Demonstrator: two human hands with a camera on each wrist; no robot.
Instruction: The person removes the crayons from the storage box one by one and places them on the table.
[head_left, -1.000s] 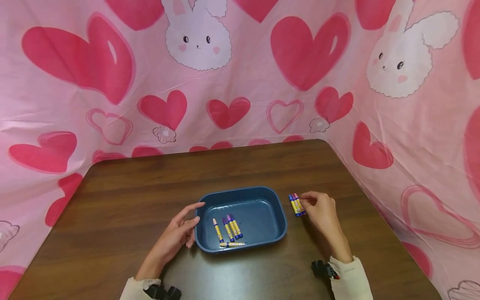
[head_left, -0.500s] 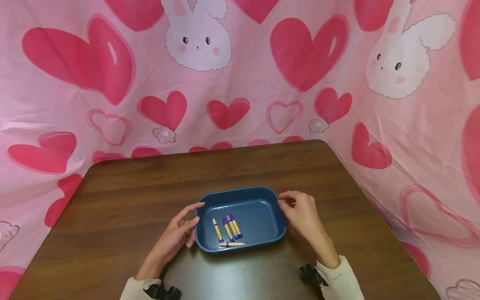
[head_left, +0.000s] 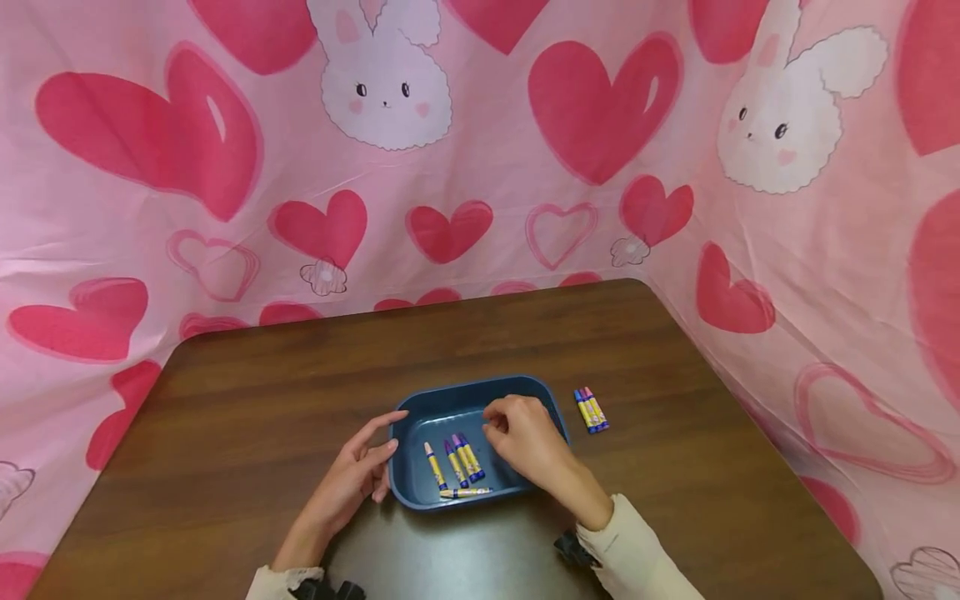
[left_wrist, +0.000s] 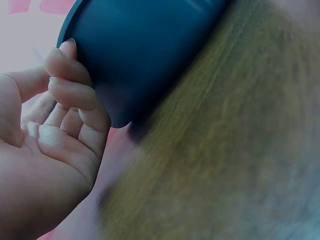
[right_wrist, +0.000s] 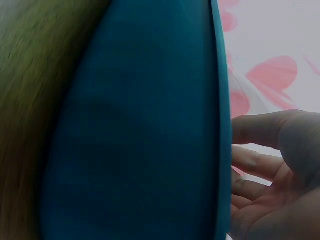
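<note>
A blue rectangular tray (head_left: 480,392) stands on the table. My left hand (head_left: 352,475) holds its left end, thumb and index finger at the rim; in the left wrist view the left hand's (left_wrist: 60,130) other fingers curl outside the wall. Several yellow-wrapped crayons (head_left: 459,458) lie in the tray's left half, one crosswise along the front wall. My right hand (head_left: 528,442) hovers over the tray's right half, thumb and index finger bent toward each other. Whatever may be between its fingertips is hidden; in the right wrist view the tray wall covers the right hand's (right_wrist: 275,175) fingertips.
Three crayons (head_left: 592,410), with blue, purple and pink tips, lie side by side on the brown wooden table (head_left: 300,367), right of the tray. A pink curtain (head_left: 465,175) printed with hearts and rabbits hangs behind the table and along its right side.
My right hand has moved left from beside the crayons on the table to above the tray, leaving those three crayons in view. The left hand has stayed at the tray's rim.
</note>
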